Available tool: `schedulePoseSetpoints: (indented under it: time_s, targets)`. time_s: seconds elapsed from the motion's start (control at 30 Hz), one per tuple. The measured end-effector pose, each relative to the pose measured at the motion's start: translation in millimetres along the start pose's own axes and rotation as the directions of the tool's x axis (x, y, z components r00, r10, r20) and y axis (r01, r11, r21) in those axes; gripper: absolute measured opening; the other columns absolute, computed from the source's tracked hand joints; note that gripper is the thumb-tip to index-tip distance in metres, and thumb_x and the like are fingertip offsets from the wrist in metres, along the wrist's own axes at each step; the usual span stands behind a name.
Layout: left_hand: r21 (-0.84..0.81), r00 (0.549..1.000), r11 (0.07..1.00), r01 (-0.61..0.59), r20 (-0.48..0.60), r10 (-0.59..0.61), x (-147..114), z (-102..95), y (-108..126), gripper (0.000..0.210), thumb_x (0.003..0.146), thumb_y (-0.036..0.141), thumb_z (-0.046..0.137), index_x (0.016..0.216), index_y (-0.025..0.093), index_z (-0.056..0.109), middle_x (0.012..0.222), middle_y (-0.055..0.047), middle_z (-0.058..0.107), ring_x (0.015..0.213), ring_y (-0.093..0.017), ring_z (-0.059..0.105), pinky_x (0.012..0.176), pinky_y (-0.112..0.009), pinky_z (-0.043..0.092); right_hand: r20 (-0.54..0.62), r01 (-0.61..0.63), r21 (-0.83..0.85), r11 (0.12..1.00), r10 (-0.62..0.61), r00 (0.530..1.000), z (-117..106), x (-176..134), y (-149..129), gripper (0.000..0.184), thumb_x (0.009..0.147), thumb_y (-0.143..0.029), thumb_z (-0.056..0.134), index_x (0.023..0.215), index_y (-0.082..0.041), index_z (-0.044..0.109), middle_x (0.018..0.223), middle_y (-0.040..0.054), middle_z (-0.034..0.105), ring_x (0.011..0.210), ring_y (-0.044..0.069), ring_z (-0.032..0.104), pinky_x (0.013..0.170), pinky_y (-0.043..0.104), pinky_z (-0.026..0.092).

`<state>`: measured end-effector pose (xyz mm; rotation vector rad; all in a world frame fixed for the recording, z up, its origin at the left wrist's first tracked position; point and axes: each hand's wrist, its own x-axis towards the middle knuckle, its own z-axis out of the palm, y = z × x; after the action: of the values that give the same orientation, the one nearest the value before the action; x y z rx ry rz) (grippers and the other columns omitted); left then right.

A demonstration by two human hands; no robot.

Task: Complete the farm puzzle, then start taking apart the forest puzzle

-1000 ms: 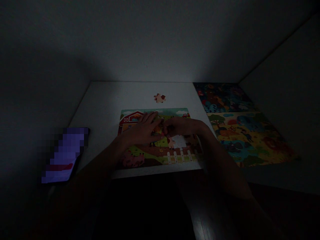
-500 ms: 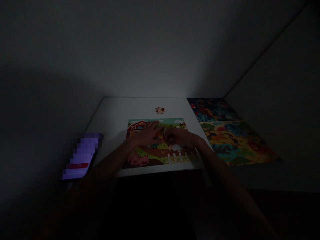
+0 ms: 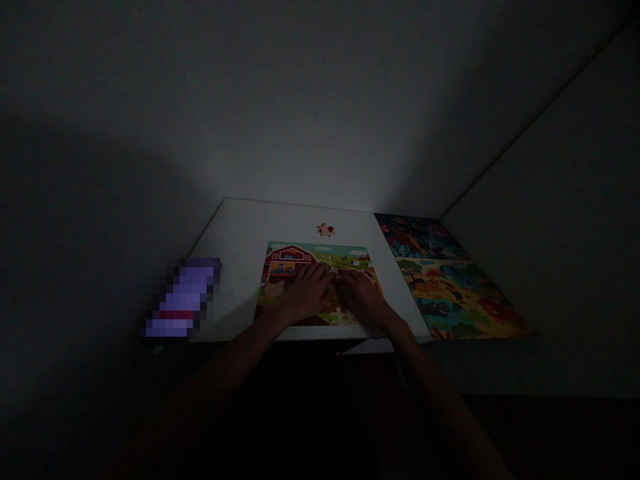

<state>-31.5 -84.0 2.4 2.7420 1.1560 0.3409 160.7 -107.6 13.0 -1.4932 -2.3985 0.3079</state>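
A farm jigsaw puzzle [image 3: 293, 252] with a red barn, fields and a white fence lies in front of me. My left hand [image 3: 310, 293] rests on its middle, palm down with the fingers stretched out. Close beside it, my right hand [image 3: 363, 297] has bent fingers drawn together, their tips down on the puzzle near the left fingertips. Whatever those right fingers hold, if anything, is hidden in the dim light. Beyond the puzzle's far edge lies a loose puzzle piece [image 3: 326, 230], cream and reddish brown.
At the right of the white table [image 3: 240, 230] lie a dark puzzle picture [image 3: 415, 233] and a yellow animal puzzle picture [image 3: 463, 293]. A phone [image 3: 183, 297] with a lit, blurred screen is at the left. Walls stand behind and to the right.
The view has shifted. Both hands have come nearer to me over the puzzle, uncovering more of the barn. My right hand has lowered and flattened somewhat; the loose piece stays beyond the puzzle.
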Motion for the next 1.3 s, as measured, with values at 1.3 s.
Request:
schedulePoseSetpoints:
  time_s: [1.3]
  targets:
    - [-0.009, 0.975, 0.984, 0.176, -0.137, -0.176, -48, 5.5, 0, 0.039, 0.1, 0.036, 0.041, 0.134, 0.025, 0.057, 0.152, -0.006, 0.045, 0.143, -0.025, 0.037, 0.117, -0.049, 0.031, 0.12, -0.097, 0.194, 0.976, 0.075, 0.99, 7, 57, 27, 0.011, 0.087, -0.023, 0.059, 0.094, -0.017, 0.065, 0.085, 0.0044, 0.068, 0.075, 0.016, 0.06, 0.067, 0.026, 0.041]
